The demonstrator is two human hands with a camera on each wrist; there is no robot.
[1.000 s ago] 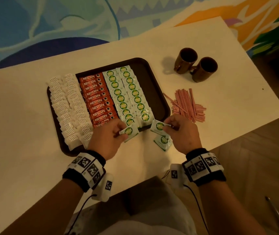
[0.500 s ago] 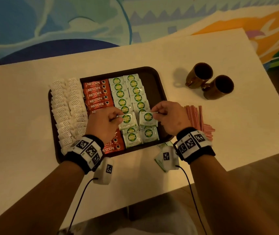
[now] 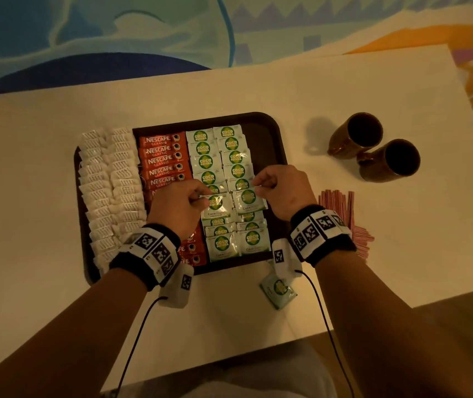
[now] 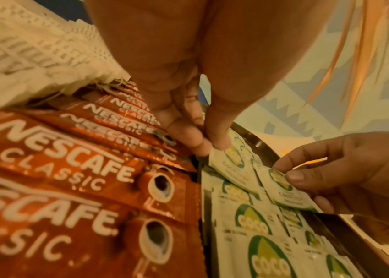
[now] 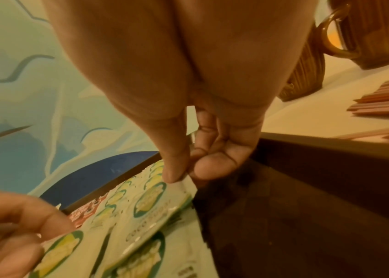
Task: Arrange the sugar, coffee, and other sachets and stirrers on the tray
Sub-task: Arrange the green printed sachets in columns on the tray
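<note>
Left hand [image 3: 178,208] pinches a green sachet [image 3: 215,206] by its top edge; right hand [image 3: 282,191] pinches a second sachet [image 3: 249,199] just beside it. Both are held low over the green rows, likely to slot into the overlap. The tray [image 3: 269,145] also holds coffee sticks [image 3: 162,160] and white packets [image 3: 108,179]. Stirrers [image 3: 341,205] lie right of the grip, off the tray.
</note>
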